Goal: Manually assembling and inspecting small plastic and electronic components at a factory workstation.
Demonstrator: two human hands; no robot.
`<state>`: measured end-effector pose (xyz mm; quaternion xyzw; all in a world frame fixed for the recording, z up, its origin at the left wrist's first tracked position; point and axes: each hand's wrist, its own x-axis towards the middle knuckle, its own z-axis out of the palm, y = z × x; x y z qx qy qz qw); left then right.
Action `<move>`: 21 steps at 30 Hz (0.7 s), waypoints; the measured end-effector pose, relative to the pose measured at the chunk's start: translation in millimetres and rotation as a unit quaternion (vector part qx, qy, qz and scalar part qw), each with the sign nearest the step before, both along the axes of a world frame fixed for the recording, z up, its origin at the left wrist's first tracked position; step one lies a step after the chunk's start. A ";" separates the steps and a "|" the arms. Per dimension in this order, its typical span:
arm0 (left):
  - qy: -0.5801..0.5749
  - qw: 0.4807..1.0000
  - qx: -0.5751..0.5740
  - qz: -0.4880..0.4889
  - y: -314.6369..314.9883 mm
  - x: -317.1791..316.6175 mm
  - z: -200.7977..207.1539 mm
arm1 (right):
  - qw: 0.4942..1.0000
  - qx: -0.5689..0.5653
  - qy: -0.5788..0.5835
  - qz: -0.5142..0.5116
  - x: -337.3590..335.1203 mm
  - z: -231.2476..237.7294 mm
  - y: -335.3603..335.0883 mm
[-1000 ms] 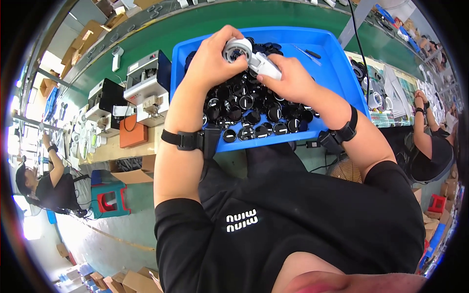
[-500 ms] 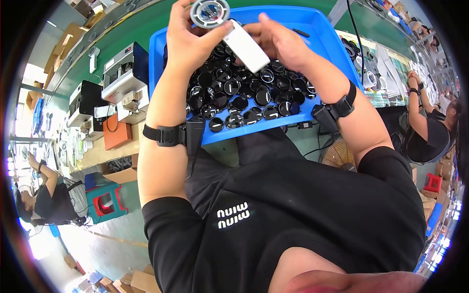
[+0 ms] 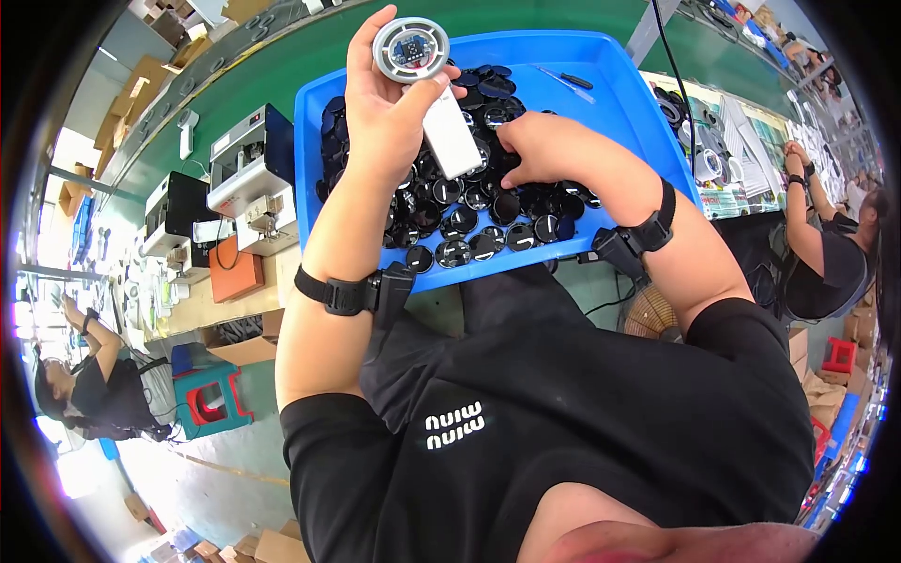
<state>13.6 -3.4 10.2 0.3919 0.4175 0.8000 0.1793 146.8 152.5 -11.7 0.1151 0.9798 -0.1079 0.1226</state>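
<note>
My left hand [image 3: 389, 103] is closed around a white handheld device [image 3: 452, 136] and holds it over the blue tray [image 3: 615, 98]. The device's round grey head faces up, with a small circuit board [image 3: 411, 49] showing inside its ring. Lower and to the right, my right hand [image 3: 544, 150] reaches down among the shiny black discs [image 3: 455, 253] heaped in the tray. Its thumb and forefinger are apart and touch the pile; the other fingers are partly hidden. I see no disc lifted in it.
A screwdriver [image 3: 574, 82] lies in the tray's far right part. Two machines [image 3: 249, 159] and an orange box [image 3: 235, 269] stand on the left bench. White parts lie on the right bench [image 3: 741, 159]. A co-worker sits on each side. A fan [image 3: 649, 314] stands below the tray.
My right hand has moved away from the device and down into the black discs. My left hand still holds the device, now slightly lower and turned more upright.
</note>
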 end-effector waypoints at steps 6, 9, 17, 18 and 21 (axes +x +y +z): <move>0.046 0.999 -0.003 -0.010 -0.5 -9.2 -8.2 | 0.993 -0.047 0.110 0.003 -0.8 7.5 13.2; 0.032 0.998 0.024 -0.044 -1.6 -11.7 -10.0 | 0.880 -0.322 0.339 -0.083 -2.5 20.9 11.2; -0.025 0.992 0.053 -0.109 4.7 -10.4 -13.9 | 0.686 -0.415 0.594 0.062 4.2 23.6 1.2; -0.026 0.992 0.051 -0.111 5.6 -7.1 -11.8 | 0.709 -0.354 0.602 0.101 5.9 29.2 -6.0; 0.022 0.999 -0.013 -0.024 3.4 3.8 -6.5 | 0.733 -0.290 0.599 0.141 5.1 27.4 -13.8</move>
